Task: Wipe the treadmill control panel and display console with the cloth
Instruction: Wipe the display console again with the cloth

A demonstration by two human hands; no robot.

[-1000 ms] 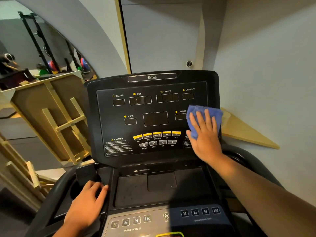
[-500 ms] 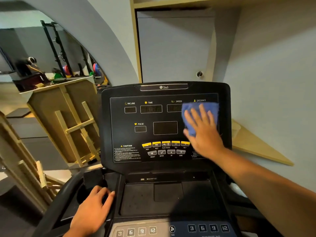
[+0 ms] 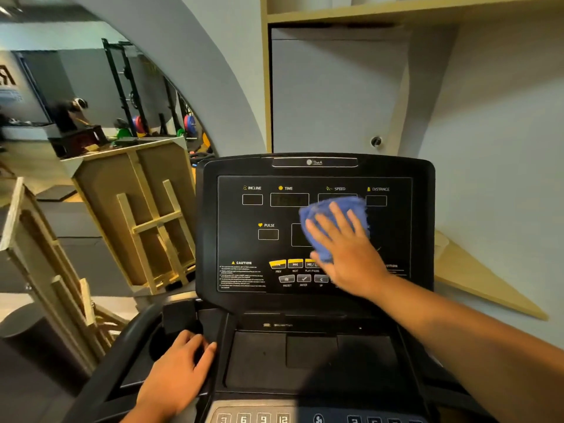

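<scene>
The black treadmill display console (image 3: 244,245) stands upright in front of me, with labelled windows and yellow buttons. My right hand (image 3: 348,251) presses a blue cloth (image 3: 328,213) flat against the middle of the display, fingers straight and spread. The cloth covers the centre window and part of the SPEED window. Below the display lies the dark control panel tray (image 3: 311,358) and a strip of numbered buttons (image 3: 253,418). My left hand (image 3: 177,370) rests on the left edge of the lower console, fingers curled over it.
A grey wall and a wooden-framed cabinet (image 3: 335,93) stand right behind the console. Wooden boards and frames (image 3: 146,215) lean at the left. A triangular wooden panel (image 3: 476,285) sits at the right. Gym racks with weight plates show in the far left.
My right hand has slid the cloth leftward, from the right side of the display under DISTANCE to the centre. The view has tilted upward. My left hand stays on the console edge.
</scene>
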